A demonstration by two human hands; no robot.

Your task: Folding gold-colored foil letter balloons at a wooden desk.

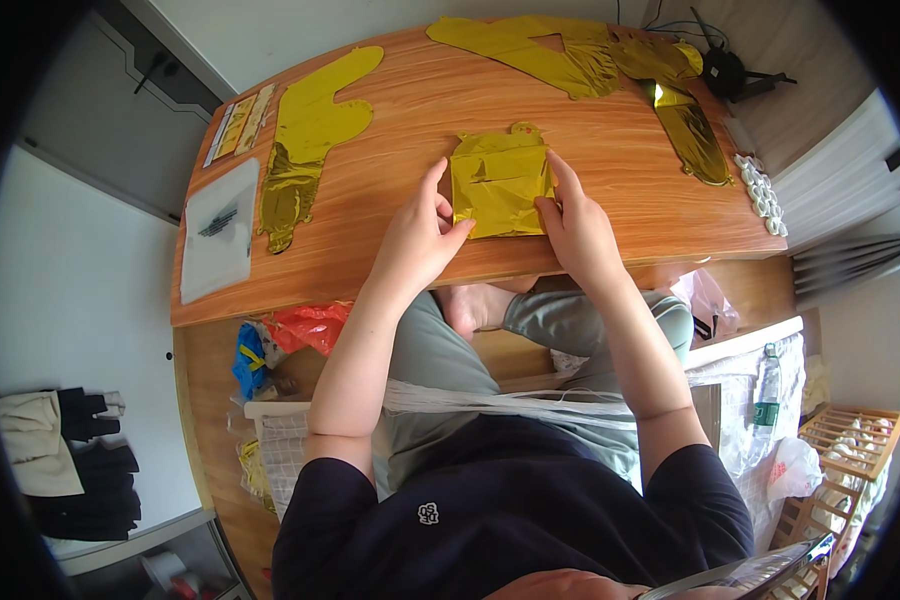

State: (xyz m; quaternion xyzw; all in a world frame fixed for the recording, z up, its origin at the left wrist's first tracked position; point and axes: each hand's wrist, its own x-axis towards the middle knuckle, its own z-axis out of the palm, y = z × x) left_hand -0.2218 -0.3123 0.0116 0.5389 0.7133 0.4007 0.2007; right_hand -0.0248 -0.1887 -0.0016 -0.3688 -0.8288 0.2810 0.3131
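Note:
A gold foil balloon (500,188), flat and folded into a creased rectangle, lies on the wooden table (400,140) in front of me. A small tab sticks up from its far edge. My left hand (422,228) holds its left side, thumb at the near left corner and index finger stretched along the edge. Opposite it, my right hand (580,222) has the right side, with the thumb on the foil and the index finger pointing away along the edge. The other fingers of both hands are partly hidden.
Flat gold foil balloons lie at the left (310,140), at the back (530,55) and at the right (685,120). A clear bag (220,235) with dark sticks rests at the left edge, white loops (760,195) at the right edge. White strings (500,402) cross my lap.

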